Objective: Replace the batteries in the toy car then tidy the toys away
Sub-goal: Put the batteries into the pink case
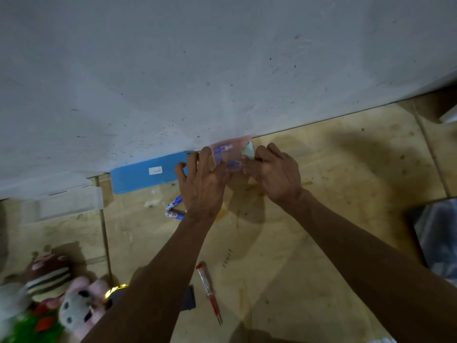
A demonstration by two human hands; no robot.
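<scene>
Both hands hold a small clear pinkish plastic bag with batteries inside, close to the wall at the floor's far edge. My left hand grips its left side with spread fingers. My right hand pinches its right edge. Two loose blue-and-white batteries lie on the floor just left of my left wrist. A red-handled screwdriver lies on the floor between my forearms. A dark toy car with a yellow stripe is mostly hidden under my left forearm.
A flat blue case with a white label lies against the grey wall. Soft toys are piled at the lower left. A dark box stands at the right edge. The floor is tan tile.
</scene>
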